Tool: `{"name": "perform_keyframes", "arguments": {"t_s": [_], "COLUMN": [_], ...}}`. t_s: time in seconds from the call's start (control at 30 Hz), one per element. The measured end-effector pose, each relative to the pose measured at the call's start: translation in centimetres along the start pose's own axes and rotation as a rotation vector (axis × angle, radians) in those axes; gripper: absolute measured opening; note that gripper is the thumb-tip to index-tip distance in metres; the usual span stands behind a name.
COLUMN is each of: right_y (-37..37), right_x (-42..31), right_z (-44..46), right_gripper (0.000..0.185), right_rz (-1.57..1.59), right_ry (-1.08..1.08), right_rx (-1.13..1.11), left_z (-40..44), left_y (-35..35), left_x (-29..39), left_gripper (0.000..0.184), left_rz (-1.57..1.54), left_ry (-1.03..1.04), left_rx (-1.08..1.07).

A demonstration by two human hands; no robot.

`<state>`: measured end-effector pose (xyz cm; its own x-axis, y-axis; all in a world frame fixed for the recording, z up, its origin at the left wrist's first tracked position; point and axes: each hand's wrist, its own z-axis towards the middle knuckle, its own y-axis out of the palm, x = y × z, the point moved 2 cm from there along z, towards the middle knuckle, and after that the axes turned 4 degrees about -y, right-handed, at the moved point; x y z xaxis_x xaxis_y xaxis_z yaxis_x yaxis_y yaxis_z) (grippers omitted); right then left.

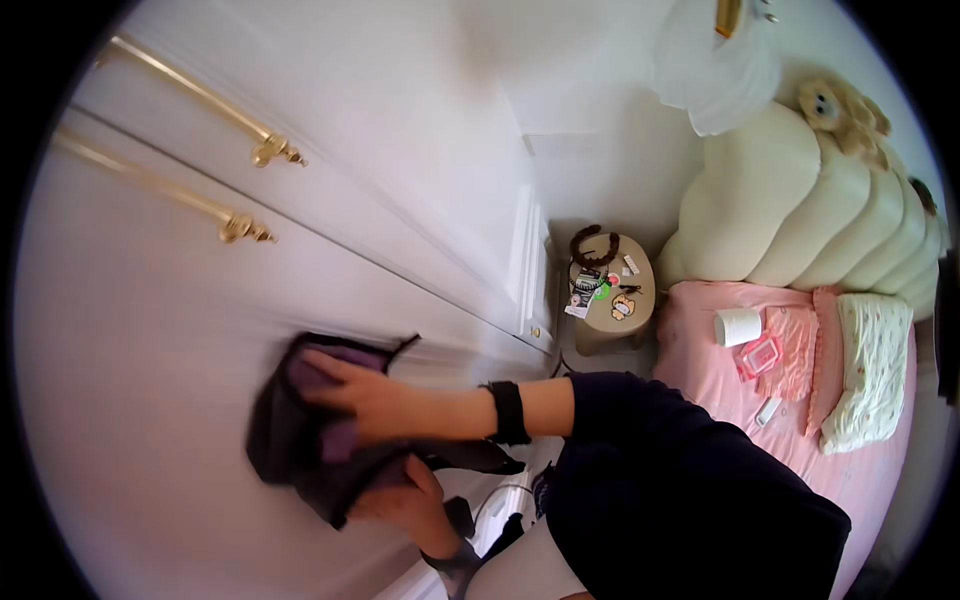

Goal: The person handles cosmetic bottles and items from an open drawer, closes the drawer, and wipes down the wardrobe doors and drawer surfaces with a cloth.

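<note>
A dark bag (285,445) with purple fabric (338,440) showing at its opening is held up in front of a pale wardrobe door, slightly smeared by motion. My right hand (365,400), with a black band on its wrist, grips the bag's upper side, its fingers over the purple part. Lower down, my left hand (405,505) clasps the bag's near edge, with its thumb raised and its fingertips partly hidden. A dark strap or flap (480,457) hangs from the bag below my right wrist.
Gold wardrobe handles (205,90) are at upper left. Beyond my arm, a small round table (600,318) carries a brown headband and small items. A pink bed (700,330) with a padded headboard (770,200), a white paper roll (737,326) and a pillow (868,370) lies right.
</note>
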<state>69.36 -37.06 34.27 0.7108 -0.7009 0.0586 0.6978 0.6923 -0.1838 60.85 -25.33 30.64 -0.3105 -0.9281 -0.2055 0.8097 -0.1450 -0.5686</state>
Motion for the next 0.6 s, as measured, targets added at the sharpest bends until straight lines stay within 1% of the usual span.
{"name": "perform_keyframes", "arguments": {"t_s": [0.03, 0.07, 0.17, 0.2, 0.3, 0.37, 0.43, 0.47, 0.53, 0.57, 0.6], "right_y": [0.0, 0.1, 1.3, 1.5, 1.6, 0.9, -0.5, -0.6, 0.0, 0.3, 0.2], "right_x": [1.4, 2.5, 4.0, 4.1, 3.9, 3.3, 2.7, 2.6, 2.2, 1.9, 1.8], "right_z": [-0.1, -0.5, -3.3, -4.5, -9.5, -12.8, -15.0, -16.1, -17.9, -18.8, -18.6], "right_gripper": [0.015, 0.018, 0.031, 0.035, 0.05, 0.06, 0.064, 0.072, 0.054, 0.047, 0.052], "right_rz": [0.12, 0.256, 0.779, 0.958, 1.405, 1.472, 1.332, 1.274, 1.242, 1.226, 1.152], "right_ry": [0.066, 0.138, 0.43, 0.547, 0.85, 1.016, 1.114, 1.16, 1.159, 1.158, 1.083], "right_rx": [-0.024, -0.048, -0.069, -0.046, 0.049, 0.042, -0.076, -0.15, -0.158, -0.162, -0.078], "left_z": [2.2, 3.9, 5.8, 5.6, 2.4, -0.2, -2.8, -3.7, -4.9, -4.7, -4.4], "left_y": [0.2, 0.3, 1.1, 1.1, 2.8, 4.7, 5.7, 5.9, 6.0, 5.8, 5.3], "left_x": [1.6, 3.0, 5.9, 6.1, 7.4, 8.0, 8.1, 8.4, 8.9, 8.9, 8.8], "left_gripper": [0.087, 0.09, 0.092, 0.094, 0.095, 0.095, 0.095, 0.094, 0.092, 0.091, 0.09], "left_rz": [-0.002, -0.03, -0.067, -0.036, 0.007, -0.05, -0.081, -0.113, -0.174, -0.241, -0.309], "left_ry": [-0.055, -0.12, -0.146, -0.144, -0.127, -0.094, -0.051, -0.056, -0.079, -0.144, -0.209], "left_rx": [-0.03, -0.11, 0.035, 0.002, -0.286, -0.4, -0.482, -0.522, -0.599, -0.637, -0.676]}}
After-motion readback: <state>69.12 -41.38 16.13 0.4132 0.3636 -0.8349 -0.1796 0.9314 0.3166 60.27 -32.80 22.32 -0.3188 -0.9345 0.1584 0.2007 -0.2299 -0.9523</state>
